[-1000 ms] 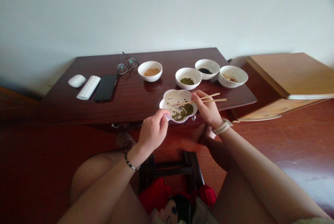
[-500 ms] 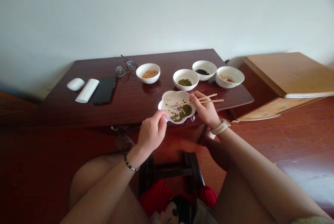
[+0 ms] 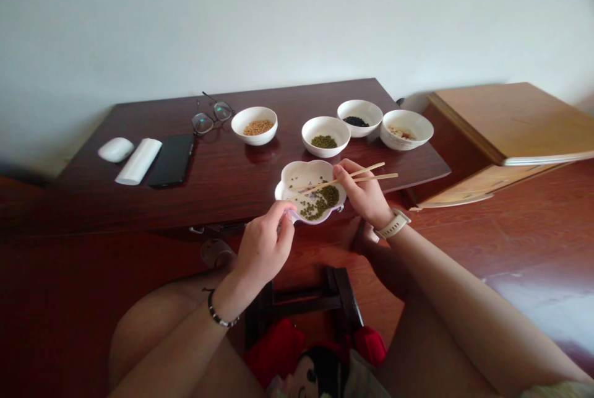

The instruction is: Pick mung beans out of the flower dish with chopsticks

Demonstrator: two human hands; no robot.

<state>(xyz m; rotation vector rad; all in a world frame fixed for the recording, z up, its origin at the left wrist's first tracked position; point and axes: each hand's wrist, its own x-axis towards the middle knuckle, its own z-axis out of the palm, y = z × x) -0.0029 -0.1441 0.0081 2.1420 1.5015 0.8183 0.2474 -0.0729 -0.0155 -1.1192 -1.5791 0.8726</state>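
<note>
A scalloped white dish (image 3: 297, 176) with a purple rim is at the table's front edge, green beans gathered mostly on its right side. My left hand (image 3: 266, 238) is closed on the dish's near-left handle. My right hand (image 3: 364, 195) grips a pair of light wooden chopsticks (image 3: 371, 174), their tips over the left part of the dish's inside. Just behind stands a white bowl of green beans (image 3: 325, 138). Farther back are a bowl of black beans (image 3: 359, 118), a bowl of pale and reddish pieces (image 3: 406, 130) and, to the left, a bowl of yellowish beans (image 3: 254, 126).
On the dark red table (image 3: 223, 181) lie glasses (image 3: 213, 117), a black phone (image 3: 171, 161), a white case (image 3: 139, 161) and a white rounded object (image 3: 116, 150). A wooden cabinet (image 3: 515, 116) stands right. A dark stool frame (image 3: 306, 305) is between the legs.
The view has shifted slightly, moving the table items left and up in the picture. The chopsticks have shifted a little within the dish. Both hands keep their holds.
</note>
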